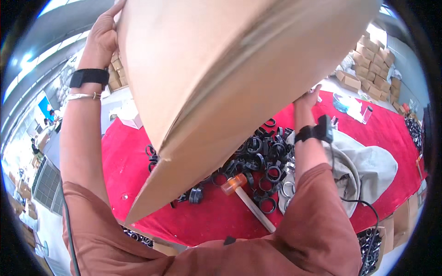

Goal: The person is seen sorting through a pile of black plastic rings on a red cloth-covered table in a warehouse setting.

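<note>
A large brown cardboard box (239,106) is held up tilted over the table and fills much of the upper view. My left hand (105,34) grips its left edge, with the fingertips partly hidden. Near its lower right side, my right hand (307,99) holds the box from below, most of the fingers out of sight behind it. Under the box lies a heap of black rings (255,161), with several silvery rings (287,187) at its right. A mallet (248,200) with an orange head and pale handle rests in front of the heap.
Red cloth (179,227) covers the table. A grey fabric sack (373,172) lies on its right part, and a clear jar (367,115) stands beyond. Boxes of small parts (370,244) sit at the near edge. Cartons (375,64) are stacked behind.
</note>
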The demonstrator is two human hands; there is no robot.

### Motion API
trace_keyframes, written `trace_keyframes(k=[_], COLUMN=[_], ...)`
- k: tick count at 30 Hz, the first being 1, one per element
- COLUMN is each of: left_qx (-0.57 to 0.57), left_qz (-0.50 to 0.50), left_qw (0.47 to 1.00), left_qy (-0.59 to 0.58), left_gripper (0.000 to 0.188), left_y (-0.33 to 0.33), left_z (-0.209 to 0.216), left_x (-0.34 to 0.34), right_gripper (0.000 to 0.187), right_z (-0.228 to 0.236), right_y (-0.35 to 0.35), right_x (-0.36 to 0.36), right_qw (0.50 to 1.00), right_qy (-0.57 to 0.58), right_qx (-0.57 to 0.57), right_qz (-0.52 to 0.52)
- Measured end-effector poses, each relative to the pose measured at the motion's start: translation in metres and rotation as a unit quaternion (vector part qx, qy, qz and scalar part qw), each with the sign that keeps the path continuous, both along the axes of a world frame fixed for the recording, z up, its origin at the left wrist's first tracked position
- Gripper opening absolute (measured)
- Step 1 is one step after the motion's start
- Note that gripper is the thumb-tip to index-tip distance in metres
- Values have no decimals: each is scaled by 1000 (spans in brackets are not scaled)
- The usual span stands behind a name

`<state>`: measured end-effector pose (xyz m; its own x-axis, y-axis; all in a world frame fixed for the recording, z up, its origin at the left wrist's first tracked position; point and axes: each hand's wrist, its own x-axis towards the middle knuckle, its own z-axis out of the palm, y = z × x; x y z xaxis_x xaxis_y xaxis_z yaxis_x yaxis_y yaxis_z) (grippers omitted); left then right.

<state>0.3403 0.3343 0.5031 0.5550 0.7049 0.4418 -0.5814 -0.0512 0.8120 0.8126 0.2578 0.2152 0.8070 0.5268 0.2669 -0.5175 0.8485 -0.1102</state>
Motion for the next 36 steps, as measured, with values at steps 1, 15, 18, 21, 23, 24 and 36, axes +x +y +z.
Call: trace_keyframes(k=[1,15,18,21,23,24,36], left_qx=[-18,147,126,632,495,338,644], left_qz=[-19,113,255,371,343,315,31], left_qw=[1000,979,950,562,705,811,714], left_qy=[2,85,128,384,374,358,273], left_gripper=[40,28,27,27,26,25,43], left_y=[14,-48,-67,16,8,-1,-105], left_z=[11,24,-6,-23,-34,-39,-4], left_x=[-7,120,147,183,204,212,21], right_gripper=[62,40,30,53,80,90,60], right_z=[-6,-98,-16,66,106,118,136], right_y=[-3,-68,-180,-240,-224,-209,-167], right_x=[-22,-138,-221,-269,-283,-282,-223], right_qw=[1000,610,625,681,587,513,284], right_qy=[-9,-485,-514,-536,-588,-634,-538], right_qx=[-27,-618,-531,-314,-352,-381,-690], right_qz=[-10,99,-251,-387,-430,-435,-391])
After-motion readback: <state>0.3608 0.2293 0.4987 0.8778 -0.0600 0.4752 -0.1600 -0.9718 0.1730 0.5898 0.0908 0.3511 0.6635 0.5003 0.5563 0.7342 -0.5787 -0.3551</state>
